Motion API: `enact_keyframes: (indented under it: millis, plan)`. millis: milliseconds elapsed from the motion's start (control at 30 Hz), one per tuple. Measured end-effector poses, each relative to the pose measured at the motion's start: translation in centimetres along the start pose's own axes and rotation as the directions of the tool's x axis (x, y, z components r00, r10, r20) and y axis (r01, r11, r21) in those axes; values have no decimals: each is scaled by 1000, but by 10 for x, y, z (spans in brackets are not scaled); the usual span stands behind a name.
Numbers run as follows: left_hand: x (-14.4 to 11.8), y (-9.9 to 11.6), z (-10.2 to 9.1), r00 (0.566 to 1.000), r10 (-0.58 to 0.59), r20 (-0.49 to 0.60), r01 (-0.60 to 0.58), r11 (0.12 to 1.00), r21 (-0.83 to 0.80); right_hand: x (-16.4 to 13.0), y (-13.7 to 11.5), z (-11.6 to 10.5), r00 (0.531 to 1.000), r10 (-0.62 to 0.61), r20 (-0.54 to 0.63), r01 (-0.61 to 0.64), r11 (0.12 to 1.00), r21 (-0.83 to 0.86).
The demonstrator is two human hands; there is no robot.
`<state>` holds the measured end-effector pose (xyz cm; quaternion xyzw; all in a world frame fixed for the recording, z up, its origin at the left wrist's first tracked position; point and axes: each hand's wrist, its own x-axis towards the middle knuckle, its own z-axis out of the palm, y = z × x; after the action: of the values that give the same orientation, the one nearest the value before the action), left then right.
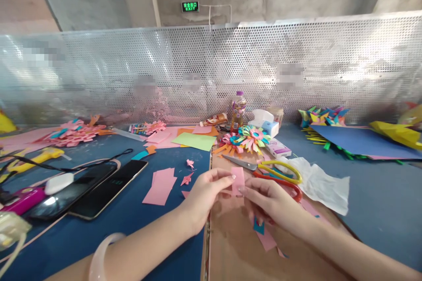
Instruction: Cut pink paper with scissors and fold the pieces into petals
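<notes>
While both our hands' fingers [231, 178] pinched the pink strip [238, 180], scissors [270, 171] lay just behind, paper flowers [245, 139] farther back on the tabletop [379, 193].

Head-worn view, forward-down, close over table [379, 202]

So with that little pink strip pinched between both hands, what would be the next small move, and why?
Probably fold it. The left hand and right hand both pinch the small pink strip upright over the brown board, while the scissors lie untouched behind, and looped paper flowers stand nearby.
</notes>
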<state>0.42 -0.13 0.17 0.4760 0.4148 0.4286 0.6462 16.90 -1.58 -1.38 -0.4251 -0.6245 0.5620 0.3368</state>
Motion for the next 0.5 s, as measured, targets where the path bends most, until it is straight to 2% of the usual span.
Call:
enact_keyframes:
  millis: [300, 500]
  plan:
    - [-2, -1, 0, 999, 34, -27, -33, 999, 26, -3, 1, 0, 998, 11, -63, -18, 993, -113]
    - [-1, 0, 0, 999, 43, 13, -43, 999, -16, -7, -4, -5, 996, -65, -65, 49, 975, -218]
